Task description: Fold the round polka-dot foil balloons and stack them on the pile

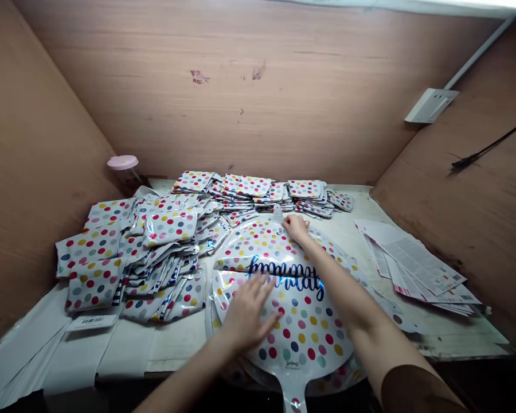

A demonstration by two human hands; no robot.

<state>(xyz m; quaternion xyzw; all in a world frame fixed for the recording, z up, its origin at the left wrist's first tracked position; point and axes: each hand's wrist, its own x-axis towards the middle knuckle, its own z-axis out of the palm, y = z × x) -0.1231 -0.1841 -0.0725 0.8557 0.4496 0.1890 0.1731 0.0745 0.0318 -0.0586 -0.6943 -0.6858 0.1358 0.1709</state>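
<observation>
A flat, round foil balloon [301,338] with coloured dots and blue lettering lies in front of me, its tail hanging over the table's front edge. A crease runs across its middle. My left hand [250,312] rests on it left of the lettering, fingers spread. At the far edge, near a small clear tab [277,214], my right hand [296,227] has its fingers curled and closed on the balloon's rim; the fingertips are partly hidden. More flat dotted balloons show beneath this one at the sides.
Folded dotted balloons [94,281] are heaped at left, with more stacks [253,186] along the back. Printed cards [417,269] lie at right, white sheets [30,338] at front left. A pink-lidded cup [123,163] stands back left. Wooden panels [258,115] enclose the table.
</observation>
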